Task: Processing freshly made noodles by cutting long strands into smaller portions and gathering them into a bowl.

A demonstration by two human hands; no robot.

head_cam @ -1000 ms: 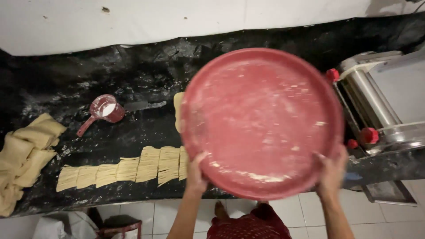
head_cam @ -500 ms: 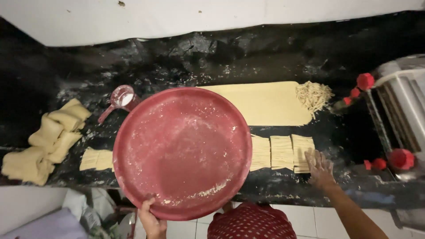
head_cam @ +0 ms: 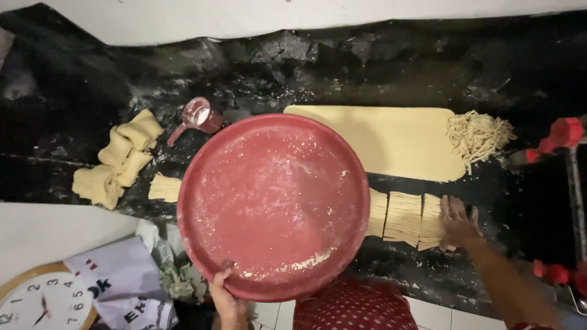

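Red tray [head_cam: 273, 205]: we pinch its near rim w/ left hand [head_cam: 227, 299]; right hand [head_cam: 457, 221], fingers spread, rests on noodle stacks [head_cam: 406, 218] to its right.

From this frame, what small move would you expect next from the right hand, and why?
Probably closing on the nearest folded noodle bundle and lifting it toward the red tray. The right hand lies flat on that bundle, while the left hand holds the floured tray by its near rim, beside the row.
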